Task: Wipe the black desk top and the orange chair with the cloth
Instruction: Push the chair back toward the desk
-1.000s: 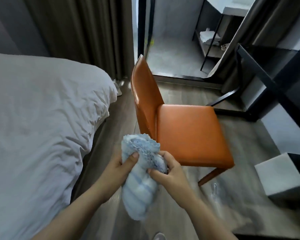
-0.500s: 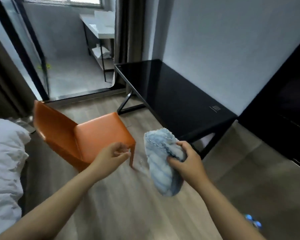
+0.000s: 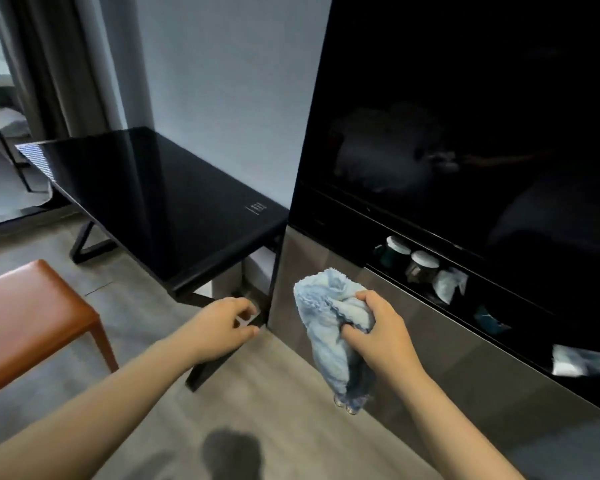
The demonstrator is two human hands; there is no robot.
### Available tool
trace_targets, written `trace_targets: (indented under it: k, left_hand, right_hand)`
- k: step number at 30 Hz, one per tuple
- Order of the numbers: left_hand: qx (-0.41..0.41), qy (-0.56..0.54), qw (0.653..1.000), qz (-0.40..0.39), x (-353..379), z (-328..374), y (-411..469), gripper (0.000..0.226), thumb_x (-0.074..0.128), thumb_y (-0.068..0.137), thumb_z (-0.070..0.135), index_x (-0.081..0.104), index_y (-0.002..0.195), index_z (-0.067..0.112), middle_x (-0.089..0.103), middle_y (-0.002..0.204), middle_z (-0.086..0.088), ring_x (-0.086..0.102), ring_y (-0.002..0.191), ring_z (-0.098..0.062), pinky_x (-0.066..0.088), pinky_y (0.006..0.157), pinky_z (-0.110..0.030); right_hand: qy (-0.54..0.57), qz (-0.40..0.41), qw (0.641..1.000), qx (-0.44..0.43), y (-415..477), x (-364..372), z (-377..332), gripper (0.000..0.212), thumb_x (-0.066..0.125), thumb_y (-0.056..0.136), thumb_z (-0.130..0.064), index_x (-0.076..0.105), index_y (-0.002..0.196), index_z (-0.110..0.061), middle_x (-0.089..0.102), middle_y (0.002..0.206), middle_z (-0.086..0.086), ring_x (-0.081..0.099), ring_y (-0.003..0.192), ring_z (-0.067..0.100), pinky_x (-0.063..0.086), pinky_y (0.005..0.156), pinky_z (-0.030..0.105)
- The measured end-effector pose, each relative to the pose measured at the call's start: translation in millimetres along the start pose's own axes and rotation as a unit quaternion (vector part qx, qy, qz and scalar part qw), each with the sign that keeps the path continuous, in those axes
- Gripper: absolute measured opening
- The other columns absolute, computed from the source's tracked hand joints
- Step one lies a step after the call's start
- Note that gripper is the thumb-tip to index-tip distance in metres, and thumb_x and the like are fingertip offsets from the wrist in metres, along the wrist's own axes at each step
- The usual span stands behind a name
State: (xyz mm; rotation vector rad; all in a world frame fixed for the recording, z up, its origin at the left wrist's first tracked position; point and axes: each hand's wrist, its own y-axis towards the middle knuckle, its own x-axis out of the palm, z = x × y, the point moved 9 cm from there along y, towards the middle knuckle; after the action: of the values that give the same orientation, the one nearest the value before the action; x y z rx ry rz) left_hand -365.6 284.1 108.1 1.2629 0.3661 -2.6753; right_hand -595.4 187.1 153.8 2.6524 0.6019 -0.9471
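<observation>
The right hand (image 3: 378, 327), at 5 o'clock, is clenched round a bunched pale-blue cloth (image 3: 326, 327). The cloth is soft and fluffy with a scalloped edge, and its loose end hangs below the fist, clear of desk and chair. The left hand (image 3: 219, 327), near centre, has loosely curled fingers and holds nothing. It hangs in front of the desk's angled black leg; whether it touches the leg cannot be told.

The black desk top (image 3: 160, 202) is a glossy, mirror-smooth rectangle running from 10 o'clock toward centre. A small white printed mark (image 3: 257, 208) near its right end is too small to read. The orange chair (image 3: 25, 317), at 9 o'clock, shows only one corner of its smooth leather-like seat and one slim leg. At 2 o'clock a tall shiny black panel (image 3: 465, 116) rises above a slot shelf holding lidded jars (image 3: 421, 266). The floor (image 3: 146, 306) is grey wood-grain planking.

Compared with half a second ago, the view has swung right. The chair has slid to the frame's edge, the desk looms nearer, and the cloth stays in the right hand.
</observation>
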Motion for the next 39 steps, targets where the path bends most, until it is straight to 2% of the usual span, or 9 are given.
trace_targets:
  k: [3,5,10,15,22,26,31,35,39]
  left_hand:
    - [0.023,0.029,0.999,-0.016,16,30,27,0.033,0.062,0.091,0.035,0.057,0.122,0.026,0.059,0.115,0.008,0.058,0.101,-0.006,0.050,0.091,-0.025]
    - [0.034,0.043,0.998,-0.025,25,40,46,0.031,0.061,0.091,0.037,0.058,0.120,0.026,0.059,0.114,0.010,0.057,0.101,-0.005,0.048,0.090,-0.022]
    - [0.043,0.059,0.996,-0.057,37,41,107,0.030,0.061,0.090,0.039,0.058,0.117,0.027,0.059,0.114,0.010,0.058,0.098,-0.004,0.049,0.087,-0.020]
    - [0.039,0.050,0.997,-0.053,16,27,180,0.035,0.061,0.091,0.037,0.057,0.123,0.026,0.058,0.116,0.011,0.057,0.101,-0.003,0.046,0.089,-0.019]
    - [0.019,0.047,0.996,-0.071,-11,2,269,0.033,0.060,0.092,0.035,0.056,0.124,0.028,0.056,0.121,0.013,0.055,0.109,-0.003,0.044,0.095,-0.019]
    - [0.001,0.038,0.996,-0.077,-11,-5,308,0.030,0.059,0.091,0.036,0.058,0.120,0.029,0.057,0.119,0.012,0.055,0.106,-0.003,0.044,0.094,-0.020]
    - [-0.028,0.050,0.995,-0.084,-5,-10,347,0.031,0.057,0.093,0.032,0.058,0.123,0.022,0.057,0.122,0.007,0.055,0.110,-0.007,0.043,0.094,-0.020]
    - [-0.063,0.057,0.993,-0.084,-1,-22,367,0.033,0.056,0.092,0.038,0.056,0.123,0.025,0.056,0.122,0.008,0.054,0.108,-0.007,0.045,0.096,-0.024]
    - [-0.076,0.071,0.993,-0.063,-4,-36,385,0.036,0.056,0.093,0.041,0.053,0.128,0.030,0.055,0.123,0.014,0.054,0.106,-0.001,0.045,0.093,-0.015]
  right_hand:
    - [-0.024,0.018,1.000,-0.005,12,-27,22,0.037,0.067,0.077,-0.018,0.052,0.103,-0.040,0.053,0.108,-0.021,0.054,0.093,-0.004,0.040,0.070,0.011]
    - [-0.041,0.026,0.999,-0.003,25,-35,35,0.038,0.067,0.078,-0.019,0.050,0.105,-0.040,0.051,0.108,-0.020,0.053,0.092,-0.001,0.040,0.070,0.010]
    - [-0.074,0.022,0.997,0.003,80,-31,61,0.037,0.066,0.078,-0.025,0.052,0.109,-0.040,0.050,0.109,-0.020,0.053,0.093,0.004,0.044,0.076,0.023]
    - [-0.104,0.010,0.994,0.018,157,-16,79,0.041,0.065,0.080,-0.026,0.050,0.117,-0.037,0.050,0.112,-0.015,0.054,0.091,0.006,0.043,0.072,0.020]
    - [-0.187,-0.020,0.982,0.036,283,15,93,0.045,0.060,0.084,-0.025,0.046,0.126,-0.033,0.044,0.125,-0.007,0.058,0.091,0.020,0.049,0.074,0.031]
    - [-0.246,-0.053,0.968,0.021,353,40,103,0.044,0.058,0.088,-0.023,0.043,0.129,-0.028,0.041,0.129,-0.001,0.059,0.089,0.022,0.046,0.069,0.030]
    - [-0.251,-0.074,0.965,0.004,413,72,130,0.045,0.057,0.090,-0.021,0.043,0.132,-0.025,0.039,0.130,0.001,0.057,0.090,0.020,0.040,0.065,0.025]
    - [-0.229,-0.095,0.969,0.002,451,94,153,0.044,0.054,0.091,-0.013,0.044,0.133,-0.024,0.039,0.131,0.002,0.055,0.097,0.020,0.048,0.076,0.028]
    - [-0.214,-0.124,0.969,0.008,481,120,171,0.047,0.051,0.091,-0.008,0.044,0.135,-0.024,0.041,0.133,0.004,0.051,0.112,0.023,0.046,0.093,0.033]
